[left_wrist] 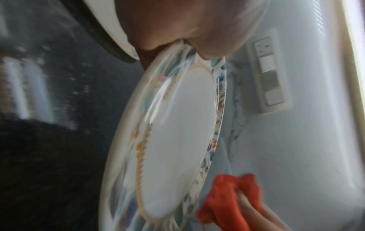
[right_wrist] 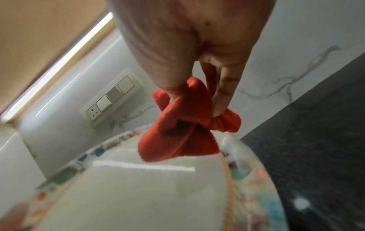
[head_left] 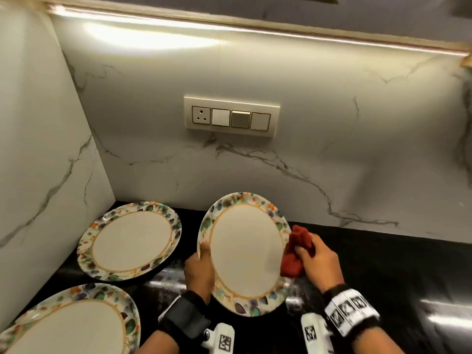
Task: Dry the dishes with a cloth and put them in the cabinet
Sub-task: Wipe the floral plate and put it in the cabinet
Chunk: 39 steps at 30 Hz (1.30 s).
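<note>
Held plate [head_left: 245, 254]: cream centre, gold beaded ring, rim of green, blue, orange leaves. Plates at 9 o'clock [head_left: 132, 241] and 7 o'clock [head_left: 71, 325]: same pattern. Cloth [head_left: 297, 251]: red. Countertop [head_left: 383, 264]: speckled black. Backsplash [head_left: 332, 149]: white, grey-veined marble.

Open black surface [head_left: 383, 264] toward right edge; two plates [head_left: 132, 241] [head_left: 69, 323] crowding left corner by walls.

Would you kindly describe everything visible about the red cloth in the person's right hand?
The red cloth is a small, soft, knit-looking fabric, bunched into folds rather than spread flat. The right hand grips it, fingers curled into its gathers. It sits at the right rim of the floral-bordered white plate, which the left hand holds tilted above the black countertop. Whether it is damp cannot be told.
</note>
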Tool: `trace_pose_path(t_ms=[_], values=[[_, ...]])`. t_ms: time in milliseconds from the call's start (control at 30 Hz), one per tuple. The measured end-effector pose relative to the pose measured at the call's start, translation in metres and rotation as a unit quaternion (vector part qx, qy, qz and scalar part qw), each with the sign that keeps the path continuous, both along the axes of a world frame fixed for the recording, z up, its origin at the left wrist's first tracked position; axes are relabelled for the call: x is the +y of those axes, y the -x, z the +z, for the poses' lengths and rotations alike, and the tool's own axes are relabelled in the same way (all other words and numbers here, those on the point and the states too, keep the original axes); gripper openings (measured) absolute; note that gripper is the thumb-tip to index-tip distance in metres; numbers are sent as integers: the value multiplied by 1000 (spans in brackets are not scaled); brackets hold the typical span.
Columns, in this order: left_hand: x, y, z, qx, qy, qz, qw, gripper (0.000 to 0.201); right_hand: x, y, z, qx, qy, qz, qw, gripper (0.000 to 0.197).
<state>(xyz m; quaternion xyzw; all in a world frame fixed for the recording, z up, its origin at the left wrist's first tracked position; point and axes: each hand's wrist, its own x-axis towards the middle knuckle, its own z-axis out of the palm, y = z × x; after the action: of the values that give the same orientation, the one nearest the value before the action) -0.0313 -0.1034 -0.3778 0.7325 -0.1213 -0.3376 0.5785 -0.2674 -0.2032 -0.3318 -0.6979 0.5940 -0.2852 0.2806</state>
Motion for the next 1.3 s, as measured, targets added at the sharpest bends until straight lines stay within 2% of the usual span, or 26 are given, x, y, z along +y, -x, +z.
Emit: trace_pose_path(t_ms=[133, 233, 367, 500, 633, 767, 933, 1033, 1100, 1233, 1300], values=[[8, 28, 42, -55, 88, -10, 995, 54, -26, -23, 6, 54, -61, -41, 996, 50], [18, 45, 59, -112, 117, -55, 985, 55, -34, -32, 15, 66, -91, -40, 993, 44], [26, 63, 75, -151, 129, -107, 974, 50, -33, -33, 28, 31, -35, 23, 999, 45], [32, 77, 78, -158, 102, -125, 974, 63, -13, -45, 45, -6, 44, 128, 991, 49], [35, 83, 84, -171, 104, -76, 977, 61, 32, -50, 53, -3, 148, 305, 941, 52], [39, 82, 95, -150, 124, -33, 980, 48, 74, -33, 48, 15, 259, 406, 876, 44], [52, 99, 96, -59, 130, 5, 990, 48, 89, -5, 28, 82, 242, 475, 842, 45], [57, 100, 91, -36, 128, 20, 991, 49, 97, 16, 15, 116, 241, 527, 806, 40], [60, 95, 91, -63, 124, 34, 990, 50, 102, 32, 4, 107, 226, 549, 797, 37], [70, 87, 103, -107, 147, 55, 982, 41, 99, 69, -14, 105, 236, 547, 797, 24], [76, 86, 112, -149, 149, 52, 976, 41, 86, 85, -16, 134, 243, 554, 784, 22]])
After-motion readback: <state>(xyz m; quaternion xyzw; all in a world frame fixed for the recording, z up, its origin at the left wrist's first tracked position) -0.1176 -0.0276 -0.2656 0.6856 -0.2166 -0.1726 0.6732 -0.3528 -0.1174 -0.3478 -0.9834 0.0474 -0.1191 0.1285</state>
